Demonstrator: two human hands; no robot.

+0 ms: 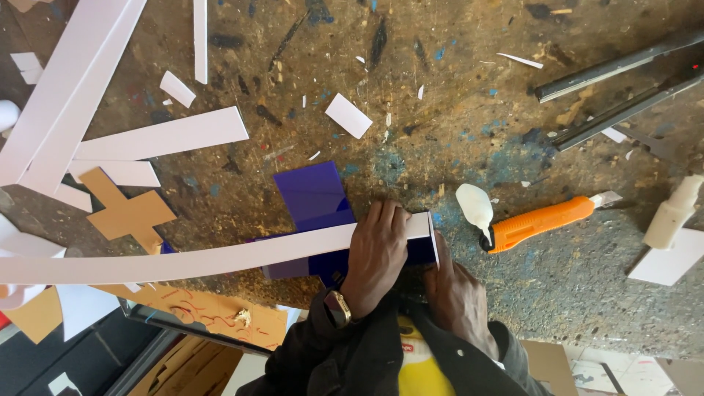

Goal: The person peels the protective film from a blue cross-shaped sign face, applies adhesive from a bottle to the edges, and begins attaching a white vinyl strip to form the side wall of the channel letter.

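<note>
Down at the near edge of the surface (pixel 455 110), the left hand (pixel 375 253) lies flat, fingers together, pressing a long white strip (pixel 183 262) onto a blue sheet (pixel 314 198). Right hand (pixel 456 293) sits just beside it at the strip's right end, fingers curled against the folded end; whether it pinches anything I cannot tell. Blue sheet pokes out above and below the strip, right under the left hand. Just right of the hands, a white glue bottle (pixel 475 205) touches an orange knife (pixel 543 222). Far left, a brown cardboard cross (pixel 128 209) lies among white offcuts (pixel 158 136). Up right, 2 dark metal bars (pixel 623 88) run slantwise, well apart from the hands.
</note>
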